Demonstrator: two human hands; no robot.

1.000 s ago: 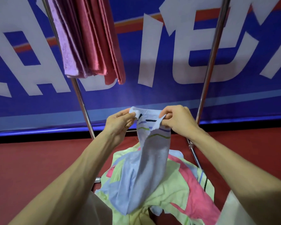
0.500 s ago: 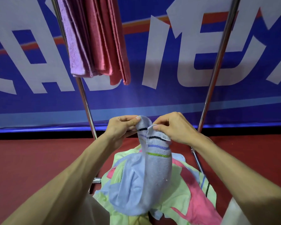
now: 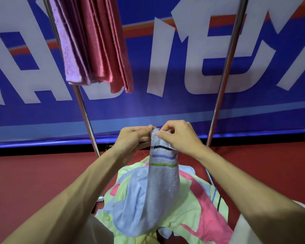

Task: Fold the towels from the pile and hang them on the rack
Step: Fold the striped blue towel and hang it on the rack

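The blue towel (image 3: 163, 187) is hanging from both hands, its striped top edge gathered narrow between them and its lower end sagging onto the pile (image 3: 199, 215); the pile is lying low in front of the person, between the two slanting poles of the rack (image 3: 225, 76). A few folded towels (image 3: 95, 46), purple and pink-red, are already hanging on the rack at upper left, against the blue banner (image 3: 183, 110); green, pink and pale blue cloths are waiting in the pile, so the task is looking partway done, with this towel's fold only beginning and hanging to follow. The left hand (image 3: 132, 140) is pinching the top edge from its side; the right hand (image 3: 180, 136) is pinching it from the other, thumb on the near face; the hands are almost touching, both forearms reaching forward and converging above the red floor (image 3: 33, 173).
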